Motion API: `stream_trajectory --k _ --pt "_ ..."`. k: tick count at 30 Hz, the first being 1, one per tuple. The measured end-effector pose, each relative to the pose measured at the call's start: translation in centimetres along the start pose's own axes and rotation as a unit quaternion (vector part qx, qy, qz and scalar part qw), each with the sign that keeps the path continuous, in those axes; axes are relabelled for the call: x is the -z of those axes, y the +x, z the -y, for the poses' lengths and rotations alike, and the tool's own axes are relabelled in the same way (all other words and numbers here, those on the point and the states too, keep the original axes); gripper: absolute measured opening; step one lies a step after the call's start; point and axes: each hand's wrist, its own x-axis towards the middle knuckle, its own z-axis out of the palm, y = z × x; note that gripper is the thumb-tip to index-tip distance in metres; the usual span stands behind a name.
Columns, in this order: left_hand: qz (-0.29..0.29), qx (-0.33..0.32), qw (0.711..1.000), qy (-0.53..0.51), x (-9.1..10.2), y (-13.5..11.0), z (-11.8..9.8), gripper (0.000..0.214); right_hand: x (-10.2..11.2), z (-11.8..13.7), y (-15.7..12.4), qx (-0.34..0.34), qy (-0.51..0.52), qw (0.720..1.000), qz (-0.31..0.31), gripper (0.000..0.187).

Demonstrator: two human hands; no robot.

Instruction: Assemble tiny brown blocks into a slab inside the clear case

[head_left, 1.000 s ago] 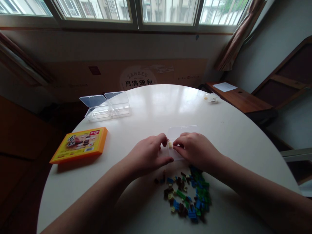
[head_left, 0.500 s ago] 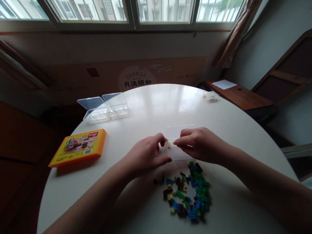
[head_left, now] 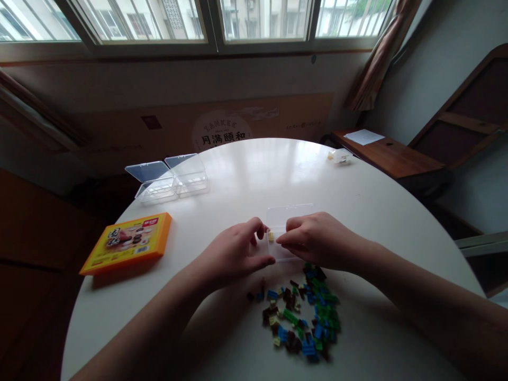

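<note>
Once the right hand had dropped slightly, its fingertips sat low over the clear box, just beside the yellow bricks; half a second earlier, the hand was higher and its fingers stood more open; the change brought the work down to the bricks' level, at the left end of the box. The right thumb and forefinger were drawn together in a pinch; whether a brick was between them could not be told. The left hand kept its position at that end, forefinger bent by the back corner, thumb extended by the front corner; these fingers were spread about the box, though the firmness of any hold could not be told. The yellow bricks lay inside the box, near its left wall; the lid was open at the back. Compared with the earlier view, these bricks showed no clear shift within the box; the pile of loose bricks, nearer the person on the table, kept its arrangement.
</note>
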Motion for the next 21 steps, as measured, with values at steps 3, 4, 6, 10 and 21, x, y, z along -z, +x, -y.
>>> stream_trajectory --k 3,4,6,10,21 --pt "-0.002 0.003 1.000 0.000 0.0 0.0 -0.1 0.040 -0.1 0.1 0.0 -0.001 0.004 1.000 -0.004 0.022" --pt "-0.002 0.004 1.000 0.002 0.0 0.0 -0.1 0.040 -0.2 0.1 0.0 -0.004 0.006 1.000 -0.006 0.022" --pt "-0.002 0.004 1.000 0.007 -0.1 0.0 -0.1 0.041 -0.3 0.0 0.0 -0.015 0.010 1.000 -0.011 0.021" --pt "-0.003 -0.001 1.000 0.015 -0.2 -0.1 0.1 0.042 -0.6 0.1 0.2 -0.039 0.010 0.999 -0.018 0.021" --pt "-0.008 -0.008 1.000 0.022 -0.3 -0.1 0.3 0.040 -1.0 0.8 0.7 -0.073 -0.017 0.997 -0.022 0.020"
